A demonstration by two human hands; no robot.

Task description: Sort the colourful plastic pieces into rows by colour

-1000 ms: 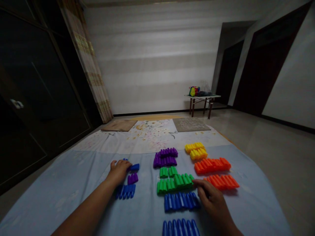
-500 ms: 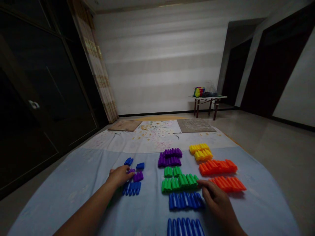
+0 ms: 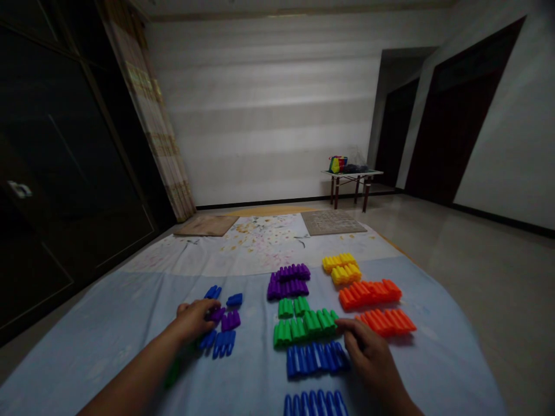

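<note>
My left hand is over the small cluster on the left, its fingertips closed on a purple tube-shaped plastic piece. Another purple group lies just right of those fingers. Blue pieces are below it, and two small blue groups sit above. Something green is partly hidden under my left forearm. My right hand has curled fingers, the index tip against the right end of the green row. Whether it holds anything is hidden.
Purple rows, yellow rows, orange rows and blue rows lie around the green ones on the cloth-covered table. Two flat mats lie at the far edge. A small side table stands beyond.
The view has turned slightly right. My left hand has shifted a little left with the purple piece, and the lower blue group shows a gap. My right hand stays by the green row.
</note>
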